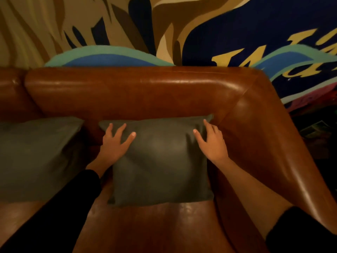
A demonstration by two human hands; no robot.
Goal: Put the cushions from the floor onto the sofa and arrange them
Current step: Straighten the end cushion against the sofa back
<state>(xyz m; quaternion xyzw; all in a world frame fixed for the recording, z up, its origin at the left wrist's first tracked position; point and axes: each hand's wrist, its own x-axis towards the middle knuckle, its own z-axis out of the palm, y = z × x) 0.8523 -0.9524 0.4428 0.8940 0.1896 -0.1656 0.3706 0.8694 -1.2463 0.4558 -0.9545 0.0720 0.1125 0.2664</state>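
A painted wall (127, 24) backs the sofa (145, 92). My left hand (114, 143) and right hand (211, 141), fingers spread, press the cushion (160, 161) leaning at twelve o'clock; another cushion (34, 154) sits at nine.

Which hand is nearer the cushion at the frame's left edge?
Left. The left hand lies on the left side of the centre cushion, beside the left-edge cushion; the right hand lies on the centre cushion's right side, farther off.

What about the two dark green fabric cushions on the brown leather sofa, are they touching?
Apart. The head view shows a strip of brown leather sofa between the left dark green fabric cushion and the right cushion.
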